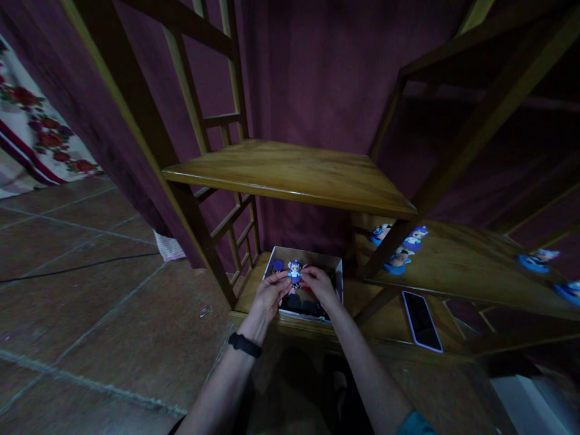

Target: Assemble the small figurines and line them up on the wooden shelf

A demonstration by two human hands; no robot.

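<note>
A small purple-and-white figurine (294,273) is held upright between my two hands, above an open white box (339,266). My left hand (270,292) pinches its left side with thumb and fingers. From the right, my right hand (319,284) grips the other side with closed fingertips. Inside the box below lie a purple round piece (278,265), something red partly behind my right hand, and several dark pieces too dim to name. The box rests on the bottom board of a wooden shelf unit, and my hands hide part of its contents.
A wooden shelf board (290,172) juts out above the box. To the right, several figurines (399,261) stand on another shelf, and a phone (421,321) with a purple edge lies lower down. A black cable (90,264) crosses the tiled floor at left.
</note>
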